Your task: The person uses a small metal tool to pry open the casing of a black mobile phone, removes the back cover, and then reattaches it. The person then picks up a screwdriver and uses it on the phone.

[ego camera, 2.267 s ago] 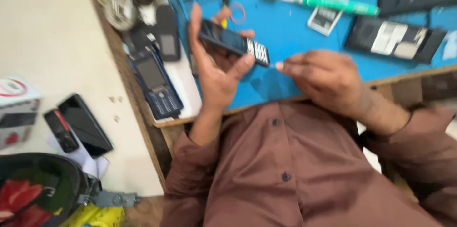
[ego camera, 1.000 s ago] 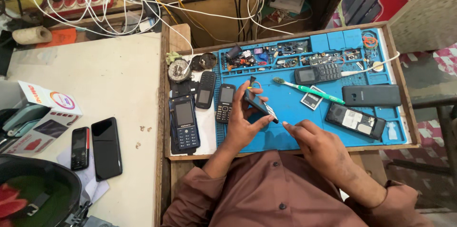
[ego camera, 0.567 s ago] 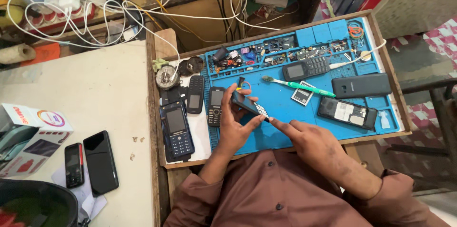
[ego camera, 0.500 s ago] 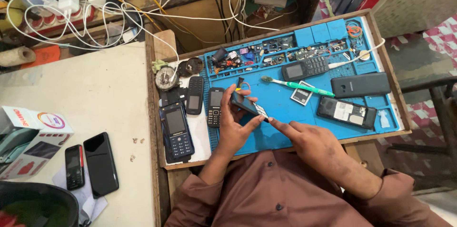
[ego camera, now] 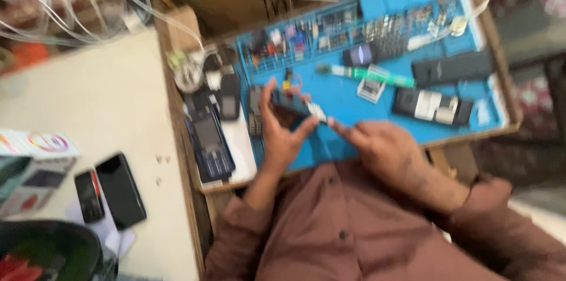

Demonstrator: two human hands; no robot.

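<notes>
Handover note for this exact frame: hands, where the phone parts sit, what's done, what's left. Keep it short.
Left hand: holds a small keypad phone above the blue work mat.
Right hand: fingertips at the phone's lower end; the frame is too blurred to tell if it holds anything.
On the mat: green-handled tool, opened phone body, black back cover.
Left of the mat: dark keypad phone.
Done: one phone lies opened.
Left: the held phone appears unopened.

Blue work mat (ego camera: 354, 110) — phones (ego camera: 451, 69), parts (ego camera: 330, 25)
</notes>
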